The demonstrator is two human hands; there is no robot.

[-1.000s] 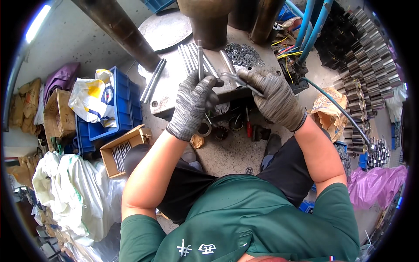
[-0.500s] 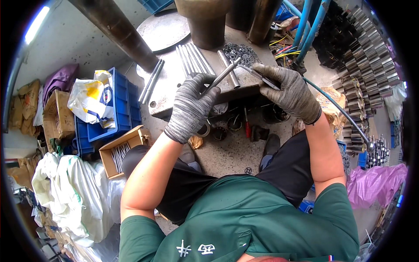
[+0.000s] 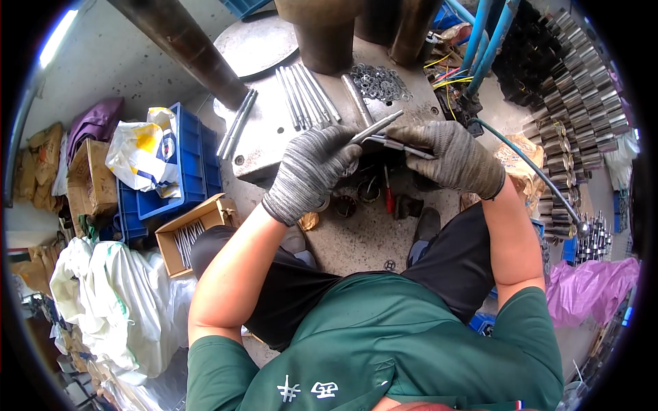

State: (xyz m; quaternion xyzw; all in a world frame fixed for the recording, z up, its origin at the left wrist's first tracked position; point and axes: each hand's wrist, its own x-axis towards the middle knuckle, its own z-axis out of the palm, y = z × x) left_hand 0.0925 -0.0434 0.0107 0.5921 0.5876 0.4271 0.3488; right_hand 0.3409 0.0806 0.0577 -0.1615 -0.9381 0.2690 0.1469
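My left hand [image 3: 312, 168], in a grey knitted glove, is closed around a metal rod [image 3: 377, 127] whose end sticks out to the upper right. My right hand [image 3: 456, 159], gloved the same way, grips a slim plier-like metal tool [image 3: 401, 146]. Its thin tip is close to the rod, and I cannot tell if they touch. Both hands are over the near edge of a metal worktable [image 3: 264, 147]. On the table lie a row of metal rods [image 3: 305, 96], a pile of small metal rings [image 3: 380, 82] and a thicker bar [image 3: 356, 99].
Thick dark columns [image 3: 181, 48] rise from the table's far side. Two rods [image 3: 238, 125] lie at its left edge. An open carton of rods [image 3: 188, 240] and blue crates [image 3: 195, 154] are at left. A thin hose [image 3: 528, 168] arcs at right beside stacked metal cylinders [image 3: 572, 82].
Both hands have come nearer each other and slightly lower. The rod now points more to the right, and the tool's tip has dropped to just below the rod.
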